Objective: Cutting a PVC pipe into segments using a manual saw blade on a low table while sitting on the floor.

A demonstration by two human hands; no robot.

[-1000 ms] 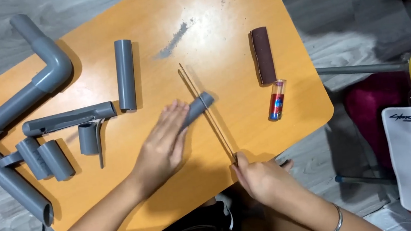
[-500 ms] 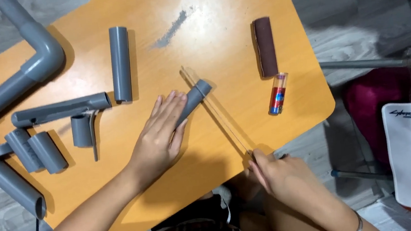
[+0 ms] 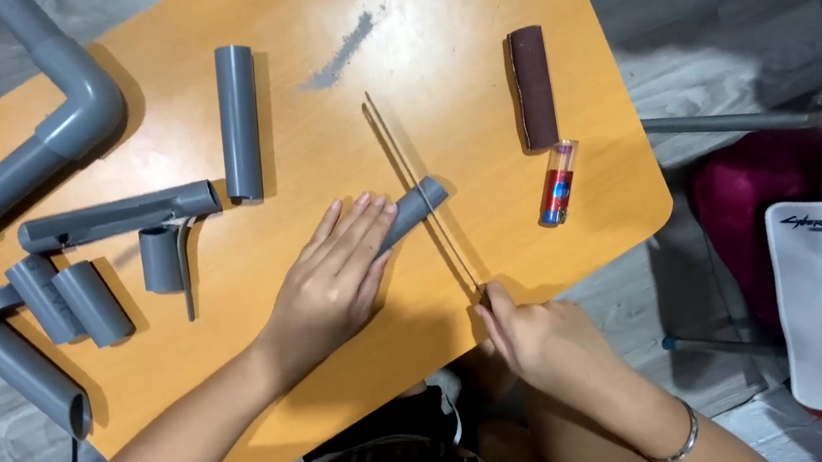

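Observation:
My left hand (image 3: 335,273) lies flat on a short grey pipe piece (image 3: 419,204), pinning it to the orange table (image 3: 311,30). Only the pipe's right end shows past my fingers. My right hand (image 3: 532,335), at the table's near edge, grips the handle end of a thin hacksaw blade (image 3: 417,190). The blade runs diagonally up and left and crosses the pipe's exposed end.
A grey pipe (image 3: 240,120) lies upright at the centre left, with several cut pipe pieces (image 3: 85,292) and a long elbow assembly (image 3: 60,134) further left. A brown sanding block (image 3: 534,86) and a small glue tube (image 3: 557,183) lie on the right. A patch of grey dust (image 3: 342,52) marks the table.
My right hand has slid the blade back and forth along its length across the pipe. My left hand has stayed pressed on the pipe.

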